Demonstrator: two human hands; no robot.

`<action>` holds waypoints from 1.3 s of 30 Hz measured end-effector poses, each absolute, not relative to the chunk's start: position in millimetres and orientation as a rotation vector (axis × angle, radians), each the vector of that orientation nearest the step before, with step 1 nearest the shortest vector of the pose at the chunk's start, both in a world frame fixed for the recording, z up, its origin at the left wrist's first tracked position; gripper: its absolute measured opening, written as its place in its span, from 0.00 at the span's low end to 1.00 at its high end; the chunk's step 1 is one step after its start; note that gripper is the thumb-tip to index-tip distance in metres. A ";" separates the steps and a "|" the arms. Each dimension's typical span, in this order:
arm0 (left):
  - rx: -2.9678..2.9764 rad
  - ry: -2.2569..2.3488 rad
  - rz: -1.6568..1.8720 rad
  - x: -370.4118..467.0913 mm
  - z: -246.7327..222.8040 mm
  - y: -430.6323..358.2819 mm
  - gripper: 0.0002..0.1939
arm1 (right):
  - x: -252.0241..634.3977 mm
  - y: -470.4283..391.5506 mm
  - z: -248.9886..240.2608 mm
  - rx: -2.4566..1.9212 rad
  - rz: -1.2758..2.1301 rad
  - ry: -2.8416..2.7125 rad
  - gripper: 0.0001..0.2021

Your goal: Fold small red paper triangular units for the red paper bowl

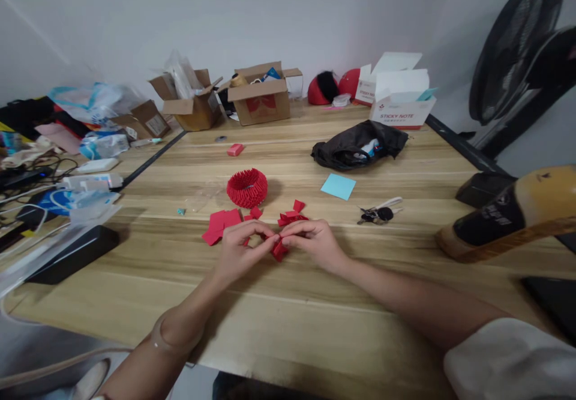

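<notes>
On the wood-grain tabletop, both the left hand and right hand pinch red paper between their fingers, nearer the person than the red bowl.

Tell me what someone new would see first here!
Probably the bright red spiky ring, standing on the wooden table just beyond the two hands, left hand and right hand, which pinch a bit of red paper. Next, maybe the big black fan at the far right, or the blue paper square right of the ring.
</notes>
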State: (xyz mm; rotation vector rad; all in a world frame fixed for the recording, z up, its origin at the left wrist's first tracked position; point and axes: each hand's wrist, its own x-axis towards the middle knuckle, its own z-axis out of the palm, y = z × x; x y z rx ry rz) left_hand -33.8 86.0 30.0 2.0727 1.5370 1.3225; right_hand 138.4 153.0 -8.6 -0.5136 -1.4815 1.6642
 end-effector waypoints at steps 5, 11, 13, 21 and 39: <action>2.098 1.492 1.322 -33.9 27.5 84.7 0.05 | 137.5 150.0 -9.0 -0.538 1.685 -1.473 0.06; 2.112 1.491 1.332 -32.5 29.6 84.5 0.06 | 137.9 149.2 -9.0 -0.516 1.665 -1.517 0.05; 2.123 1.467 1.341 -33.2 30.2 84.9 0.06 | 137.8 148.8 -8.9 -0.493 1.658 -1.537 0.05; 2.048 1.514 1.326 -32.4 31.1 85.3 0.06 | 137.3 149.6 -9.9 -0.462 1.649 -1.525 0.05; 1.529 1.472 1.396 -26.3 29.8 87.4 0.04 | 135.6 150.2 -8.7 -0.590 1.570 -1.343 0.05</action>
